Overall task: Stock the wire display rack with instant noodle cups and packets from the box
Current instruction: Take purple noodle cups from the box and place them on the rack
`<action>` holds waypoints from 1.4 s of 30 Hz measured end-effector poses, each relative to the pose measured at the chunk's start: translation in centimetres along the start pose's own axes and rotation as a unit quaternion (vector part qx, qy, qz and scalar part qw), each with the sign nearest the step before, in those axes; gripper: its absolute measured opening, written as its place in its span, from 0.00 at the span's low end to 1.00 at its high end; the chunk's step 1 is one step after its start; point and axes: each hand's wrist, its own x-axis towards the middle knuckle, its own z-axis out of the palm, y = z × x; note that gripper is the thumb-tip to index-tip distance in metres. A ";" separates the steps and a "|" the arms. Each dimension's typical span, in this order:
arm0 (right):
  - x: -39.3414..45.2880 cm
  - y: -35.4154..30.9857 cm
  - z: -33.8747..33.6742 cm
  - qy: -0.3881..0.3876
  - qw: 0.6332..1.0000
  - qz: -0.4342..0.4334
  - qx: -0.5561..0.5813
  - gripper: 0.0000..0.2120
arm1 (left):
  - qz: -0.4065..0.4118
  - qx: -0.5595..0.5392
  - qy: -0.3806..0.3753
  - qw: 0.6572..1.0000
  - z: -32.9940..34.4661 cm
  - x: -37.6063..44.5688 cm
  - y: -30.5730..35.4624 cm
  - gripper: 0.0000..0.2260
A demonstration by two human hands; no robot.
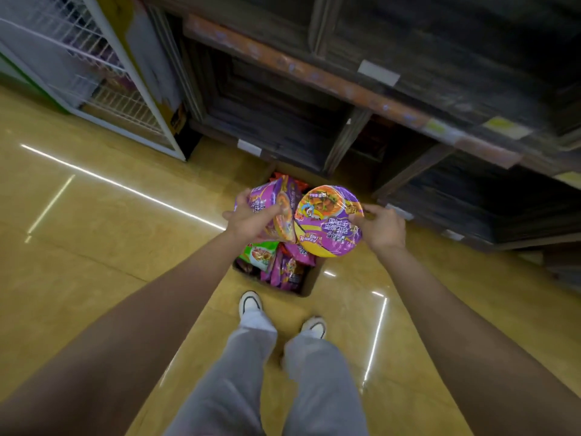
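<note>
- Two white shoes point(251, 305) and grey trouser legs point(248, 366) stand on the glossy yellow floor point(94, 247), just short of the box point(309, 283)
- Above the box, the left hand point(251, 220) curls around a purple noodle cup point(276, 212) lying on its side
- Beside it, the right hand point(382, 228) grips the rim of a second purple noodle cup point(328, 220), lid facing up; both cups touch
- Inside the box lie purple packets point(287, 269) and a green packet point(261, 254)
- Beyond the box stands dark wooden shelving point(345, 99)
- Far left of the box stands the white wire display rack point(81, 67); its contents are too blurred to tell
</note>
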 end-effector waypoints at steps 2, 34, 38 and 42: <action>-1.5 0.1 -0.6 0.004 1.000 0.002 0.008 0.20 | -0.012 -0.049 -0.009 0.999 -0.5 -1.6 -0.8 0.38; -22.8 1.0 -24.3 0.141 0.889 -0.110 0.422 0.13 | 0.188 -0.383 -0.185 0.885 -3.7 -33.2 7.9 0.17; -23.7 -2.0 -25.7 0.139 0.866 -0.142 0.459 0.09 | 0.232 -0.400 -0.212 0.861 -5.9 -35.2 11.0 0.22; -24.8 -5.9 -26.0 0.143 0.837 -0.188 0.493 0.11 | 0.292 -0.372 -0.242 0.847 -8.8 -36.4 13.2 0.21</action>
